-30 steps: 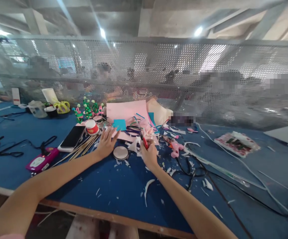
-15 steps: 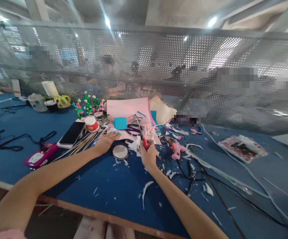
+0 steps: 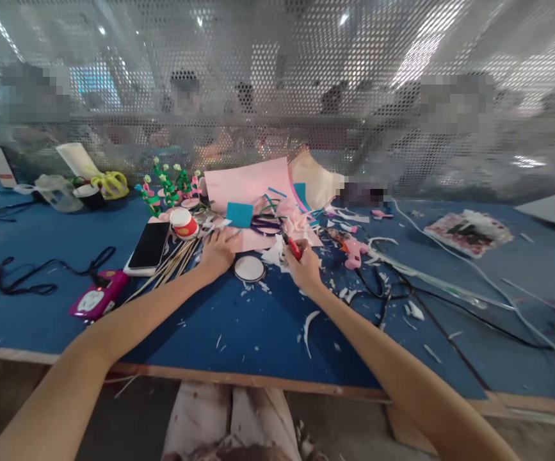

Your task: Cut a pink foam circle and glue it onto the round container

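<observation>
My left hand rests on the pink paper, its fingers apart and slightly bent, beside a blue paper square. In my right hand is a red-handled tool; its working end is lost among the scraps, so I cannot tell its exact kind. White cut scraps lie at its tip. Between my hands sits a round white disc with a dark rim. A red and white paper cup and thin sticks are left of my left hand.
A pink glue gun with black cable lies to the right. On the left are a phone and a purple device. Green and pink craft plants stand behind, before a perforated metal screen. People show blurred beyond it.
My view has tilted down, showing more of my lap and less ceiling. My left hand's fingers are more bent and spread on the paper. The right hand still grips the red-handled tool.
</observation>
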The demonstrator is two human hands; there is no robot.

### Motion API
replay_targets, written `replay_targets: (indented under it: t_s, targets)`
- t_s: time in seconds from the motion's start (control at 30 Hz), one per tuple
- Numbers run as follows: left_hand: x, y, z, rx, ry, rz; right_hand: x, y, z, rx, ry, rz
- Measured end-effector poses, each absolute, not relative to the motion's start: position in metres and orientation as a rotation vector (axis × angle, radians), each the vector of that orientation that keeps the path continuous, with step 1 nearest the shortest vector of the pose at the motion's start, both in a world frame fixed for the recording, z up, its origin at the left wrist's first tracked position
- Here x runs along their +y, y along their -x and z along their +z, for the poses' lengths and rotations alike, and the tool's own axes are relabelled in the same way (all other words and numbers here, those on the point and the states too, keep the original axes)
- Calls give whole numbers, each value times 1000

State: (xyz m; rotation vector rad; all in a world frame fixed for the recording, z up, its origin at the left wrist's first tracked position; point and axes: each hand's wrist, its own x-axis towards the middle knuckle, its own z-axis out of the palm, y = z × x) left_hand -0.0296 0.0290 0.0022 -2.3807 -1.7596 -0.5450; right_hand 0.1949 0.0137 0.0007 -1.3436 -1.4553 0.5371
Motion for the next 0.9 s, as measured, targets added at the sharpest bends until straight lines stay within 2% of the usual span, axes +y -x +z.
replay_targets:
  t_s: [0.27, 0.6, 0.73, 0.9]
  targets:
    - [29, 27, 0, -1850, 2302, -732, 14, -199, -4, -1502, 1378, 505]
    - [33, 25, 1, -1940, 2275, -550, 14, -201, -7, -1839, 1410, 227]
    - [32, 26, 1, -1828, 2314, -514, 13, -200, -10, -2001, 1352, 117]
    - [26, 24, 10, -1448, 2513, -366, 12, -202, -9, -2149, 1272, 5]
